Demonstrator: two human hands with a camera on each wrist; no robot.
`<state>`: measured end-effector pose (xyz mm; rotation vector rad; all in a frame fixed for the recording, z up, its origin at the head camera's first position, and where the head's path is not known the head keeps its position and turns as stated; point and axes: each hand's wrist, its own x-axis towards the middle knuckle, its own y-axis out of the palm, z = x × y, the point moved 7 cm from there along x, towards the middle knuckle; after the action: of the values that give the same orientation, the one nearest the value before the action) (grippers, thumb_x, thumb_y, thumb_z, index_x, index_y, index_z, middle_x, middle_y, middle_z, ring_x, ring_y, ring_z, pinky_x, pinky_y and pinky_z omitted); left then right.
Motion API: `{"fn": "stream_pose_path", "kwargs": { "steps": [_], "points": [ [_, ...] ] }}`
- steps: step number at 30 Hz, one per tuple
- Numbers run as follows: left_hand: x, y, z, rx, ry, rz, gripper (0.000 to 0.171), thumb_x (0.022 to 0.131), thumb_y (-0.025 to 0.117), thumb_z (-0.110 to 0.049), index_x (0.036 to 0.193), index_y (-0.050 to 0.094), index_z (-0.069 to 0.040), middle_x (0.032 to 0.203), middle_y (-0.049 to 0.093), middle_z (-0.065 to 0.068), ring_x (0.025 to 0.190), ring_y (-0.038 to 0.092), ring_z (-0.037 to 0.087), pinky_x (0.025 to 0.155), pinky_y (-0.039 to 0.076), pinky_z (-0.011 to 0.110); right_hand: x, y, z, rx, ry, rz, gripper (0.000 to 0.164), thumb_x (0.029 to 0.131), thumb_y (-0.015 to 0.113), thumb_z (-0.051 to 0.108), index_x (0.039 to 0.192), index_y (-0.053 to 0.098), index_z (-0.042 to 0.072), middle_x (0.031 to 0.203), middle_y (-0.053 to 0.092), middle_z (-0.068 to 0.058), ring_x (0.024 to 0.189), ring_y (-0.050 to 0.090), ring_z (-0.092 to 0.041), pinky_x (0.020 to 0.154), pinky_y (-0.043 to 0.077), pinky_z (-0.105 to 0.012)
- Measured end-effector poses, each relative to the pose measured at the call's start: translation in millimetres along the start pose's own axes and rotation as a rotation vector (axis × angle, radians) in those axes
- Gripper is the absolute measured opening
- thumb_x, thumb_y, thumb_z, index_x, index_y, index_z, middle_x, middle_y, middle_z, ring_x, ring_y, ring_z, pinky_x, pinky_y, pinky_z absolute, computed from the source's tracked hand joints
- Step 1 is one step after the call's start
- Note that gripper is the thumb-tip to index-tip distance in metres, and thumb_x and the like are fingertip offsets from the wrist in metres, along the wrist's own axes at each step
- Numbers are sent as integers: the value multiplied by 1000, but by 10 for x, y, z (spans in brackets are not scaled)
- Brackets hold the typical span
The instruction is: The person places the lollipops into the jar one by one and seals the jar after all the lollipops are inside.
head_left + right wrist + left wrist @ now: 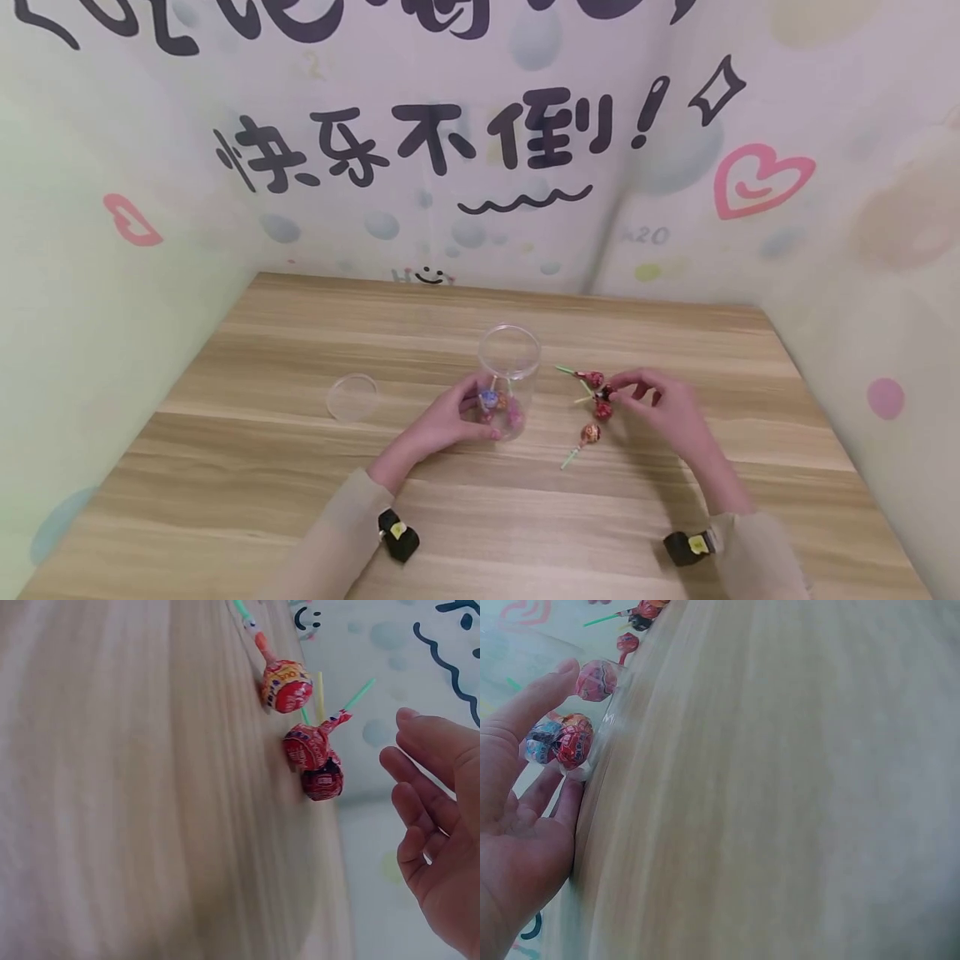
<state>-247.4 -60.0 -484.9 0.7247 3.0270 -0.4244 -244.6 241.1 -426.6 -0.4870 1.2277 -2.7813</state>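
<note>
Head view first: the fingers of my left hand (441,423) curved round the clear jar (525,386), low on its wall, and it stood upright on the wood-grained surface (525,517), a blue lollipop (489,399) among others inside. The round clear lid (352,398) lay flat, off to the left. Over on the other side, my right hand (666,406) was down at a loose cluster, fingertips right by the dark lollipop (604,393) and a red lollipop (603,412); an orange lollipop (591,433) lay apart, nearer me. Those sticks crossed, so singling one out, I reckoned, called for a light pinch and a straight lift, no dragging. Left wrist view: a pink lollipop (597,681) showed through the wall, crinkled wrapper round a ball. Thin, smooth plastic, by the look of it, so a steadying hold beat a squeeze. Right wrist view: thumb and first finger stood a narrow gap apart, nothing showing between them, clear of the wrappers from that angle. Round heads, slim green and yellow sticks, slick-looking printed wrap: likely rollers, so closing on both sides of the ball seemed surest.
</note>
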Motion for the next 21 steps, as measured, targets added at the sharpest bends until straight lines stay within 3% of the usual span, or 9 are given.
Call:
{"fn": "stream_pose_path", "kwargs": {
  "steps": [15, 21],
  "points": [
    [9, -15, 12, 19, -13, -12, 93, 74, 86, -14, 151, 36, -14, 152, 44, 15, 139, 46, 37, 119, 37, 46, -66, 316, -50, 97, 64, 136, 26, 83, 78, 9, 108, 72, 12, 102, 75, -7, 86, 67, -10, 73, 58, -19],
    [8, 3, -25, 22, 14, -1, 92, 75, 85, -14, 152, 35, -12, 152, 44, 17, 139, 45, 39, 119, 37, 49, -58, 330, -13, 62, 56, 146, 27, 83, 77, 5, 109, 72, 8, 101, 74, -10, 85, 68, -14, 73, 58, -19]
  ]
}}
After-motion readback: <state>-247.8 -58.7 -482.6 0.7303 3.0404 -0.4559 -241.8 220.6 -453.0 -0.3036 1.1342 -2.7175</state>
